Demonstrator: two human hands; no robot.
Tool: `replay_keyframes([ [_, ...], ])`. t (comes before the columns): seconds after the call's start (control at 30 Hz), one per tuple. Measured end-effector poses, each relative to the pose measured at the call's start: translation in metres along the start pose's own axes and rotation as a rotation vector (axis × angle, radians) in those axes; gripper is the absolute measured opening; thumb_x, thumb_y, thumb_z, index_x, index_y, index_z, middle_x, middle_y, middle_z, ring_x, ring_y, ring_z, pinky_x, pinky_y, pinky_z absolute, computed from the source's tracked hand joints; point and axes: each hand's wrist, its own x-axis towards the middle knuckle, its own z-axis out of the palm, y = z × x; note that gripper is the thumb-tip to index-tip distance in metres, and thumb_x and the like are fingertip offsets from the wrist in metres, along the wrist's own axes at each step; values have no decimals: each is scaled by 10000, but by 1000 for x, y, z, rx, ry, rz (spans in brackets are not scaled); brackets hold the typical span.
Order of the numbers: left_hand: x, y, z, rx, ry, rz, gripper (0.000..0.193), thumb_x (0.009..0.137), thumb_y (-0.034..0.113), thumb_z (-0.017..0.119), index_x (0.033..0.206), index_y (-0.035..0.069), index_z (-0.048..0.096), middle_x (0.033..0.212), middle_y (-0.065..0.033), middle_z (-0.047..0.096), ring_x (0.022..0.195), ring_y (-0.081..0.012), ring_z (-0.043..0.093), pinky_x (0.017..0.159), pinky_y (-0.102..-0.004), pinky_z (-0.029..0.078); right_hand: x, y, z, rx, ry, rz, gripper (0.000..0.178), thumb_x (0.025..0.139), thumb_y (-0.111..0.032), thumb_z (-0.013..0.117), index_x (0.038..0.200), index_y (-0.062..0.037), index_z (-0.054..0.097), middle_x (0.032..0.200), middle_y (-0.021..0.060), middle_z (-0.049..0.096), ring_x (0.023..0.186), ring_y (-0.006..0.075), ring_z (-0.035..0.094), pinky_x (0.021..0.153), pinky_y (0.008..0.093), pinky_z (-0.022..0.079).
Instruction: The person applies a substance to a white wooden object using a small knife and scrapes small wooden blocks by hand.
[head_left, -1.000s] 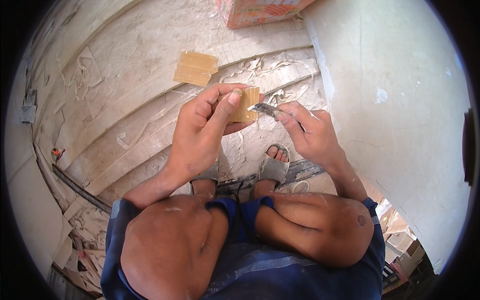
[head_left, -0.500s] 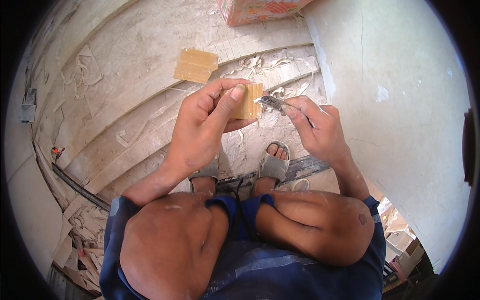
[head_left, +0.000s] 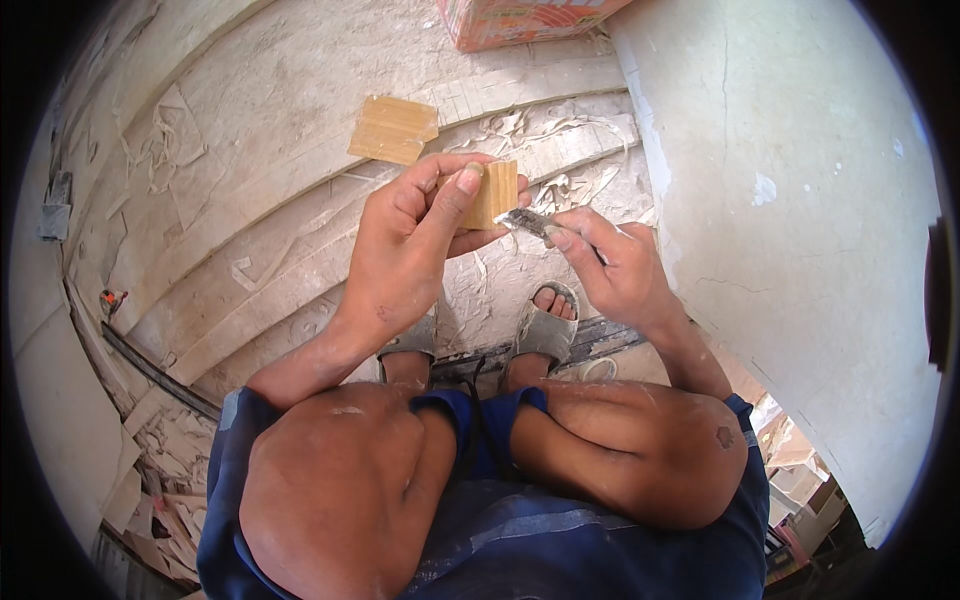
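Observation:
Between the thumb and fingers of my left hand (head_left: 405, 235) is a small flat wood-grain piece (head_left: 503, 190), held up above the floor. My right hand (head_left: 615, 262) pinches a short, dark, worn tool (head_left: 530, 222), perhaps a putty knife, its far end hidden in the fingers. White paste shows on the tool's tip, which meets the piece near its lower right corner. A second wood-grain piece (head_left: 392, 129) with ragged edges lies on the floor beyond my left hand.
Long pale strips (head_left: 300, 195) and curled scraps (head_left: 560, 190) cover the dusty floor. A red-and-white box (head_left: 525, 22) stands at the far side. A large pale panel (head_left: 790, 200) fills the right. Broken scraps (head_left: 170, 450) and a dark bar (head_left: 155, 370) lie at the left.
The tool has moved down and left along the wood-grain piece, from its middle right side to its lower corner. The piece has tilted slightly in my left hand.

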Motion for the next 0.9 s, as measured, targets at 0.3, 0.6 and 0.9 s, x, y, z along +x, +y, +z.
replay_keyframes([
  [0.3,-1,2,4,-25,18,20,298,979,219,437,1175,3,498,1105,-154,615,1030,-202,609,825,-283,531,1,-13,-7,82,3,189,138,894,-93,544,991,-3,585,535,92,542,444,201,611,412,287,435],
  [0.6,1,-2,5,-79,61,61,288,971,206,458,1156,-8,509,1100,-168,613,1025,-224,617,804,-277,539,2,-6,5,24,69,108,143,889,-106,558,988,-11,601,534,133,518,457,256,568,448,328,405],
  [0.9,2,-4,4,-80,57,57,289,974,223,456,1150,3,516,1094,-154,614,1023,-209,615,809,-275,534,2,-13,2,125,-9,262,150,906,-139,543,981,-25,606,548,131,522,441,220,552,439,311,385],
])
